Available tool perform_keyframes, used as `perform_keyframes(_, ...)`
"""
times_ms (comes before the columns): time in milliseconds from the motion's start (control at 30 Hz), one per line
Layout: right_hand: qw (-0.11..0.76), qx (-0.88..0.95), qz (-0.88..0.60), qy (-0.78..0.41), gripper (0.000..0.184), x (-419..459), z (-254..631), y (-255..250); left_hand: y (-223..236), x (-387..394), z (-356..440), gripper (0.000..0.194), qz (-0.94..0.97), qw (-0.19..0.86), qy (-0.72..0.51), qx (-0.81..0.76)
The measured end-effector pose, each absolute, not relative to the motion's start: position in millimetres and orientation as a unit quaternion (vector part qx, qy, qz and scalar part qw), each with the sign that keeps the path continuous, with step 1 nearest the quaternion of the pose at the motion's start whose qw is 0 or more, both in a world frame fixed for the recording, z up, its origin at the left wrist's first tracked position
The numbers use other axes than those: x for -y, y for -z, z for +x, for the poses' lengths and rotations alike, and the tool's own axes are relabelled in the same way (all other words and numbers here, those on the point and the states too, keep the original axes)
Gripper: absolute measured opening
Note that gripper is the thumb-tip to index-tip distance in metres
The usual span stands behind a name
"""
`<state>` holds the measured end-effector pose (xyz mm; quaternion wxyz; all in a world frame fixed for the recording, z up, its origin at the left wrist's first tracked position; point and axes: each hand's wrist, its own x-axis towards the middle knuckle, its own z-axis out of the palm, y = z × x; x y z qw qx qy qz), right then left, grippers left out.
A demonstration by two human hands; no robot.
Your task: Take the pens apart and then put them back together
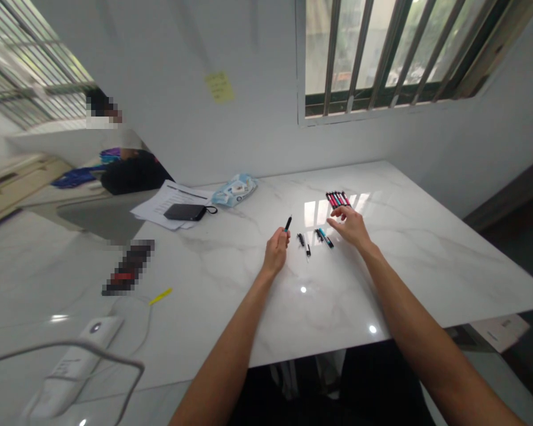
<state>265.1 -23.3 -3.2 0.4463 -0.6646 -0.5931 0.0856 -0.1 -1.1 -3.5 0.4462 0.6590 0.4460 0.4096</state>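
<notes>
My left hand (276, 251) is closed around a pen (288, 223), whose dark end points up and away from me. Just right of it, a white-and-black pen part (307, 245) and a small black piece (301, 239) lie on the white marbled table (231, 278). A blue-and-black pen part (326, 238) rests farther right, with small dark pieces beside it. My right hand (349, 226) hovers over the table with fingers apart, holding nothing I can see. Beyond its fingertips is a row of several red, black and white pens (338, 199), partly covered by the hand.
At the back left, papers (171, 198) lie under a black power bank-like block (184, 212) with a strap, beside a blue-and-white packet (234, 190). A white power strip (77, 367) and grey cable are at the lower left. A person sits beyond the table's left side.
</notes>
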Motion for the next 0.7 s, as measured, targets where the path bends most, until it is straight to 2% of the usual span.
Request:
perform_keyframes(133, 0.436, 0.659, -0.582, -0.192, 0.058, 32, 222, -10, -1, 14, 8, 0.026, 0.753, 0.352, -0.354, -0.428)
perform_keyframes(233, 0.426, 0.669, -0.561, -0.237, 0.067, 37, 193, -10, 2, 22, 15, 0.013, 0.808, 0.288, -0.305, -0.415)
perform_keyframes(367, 0.458, 0.653, -0.549, -0.25, 0.06, 41, 177, -10, 7, 24, 19, 0.006, 0.818, 0.284, -0.274, -0.418)
perform_keyframes(567, 0.509, 0.631, -0.475, -0.342, 0.03, 42, 180, -18, 4, 21, 17, 0.009, 0.776, 0.367, -0.326, -0.397)
perform_keyframes(700, 0.544, 0.587, -0.435, -0.412, 0.026, 39, 178, -15, 3, 23, 21, 0.01, 0.743, 0.426, -0.347, -0.383)
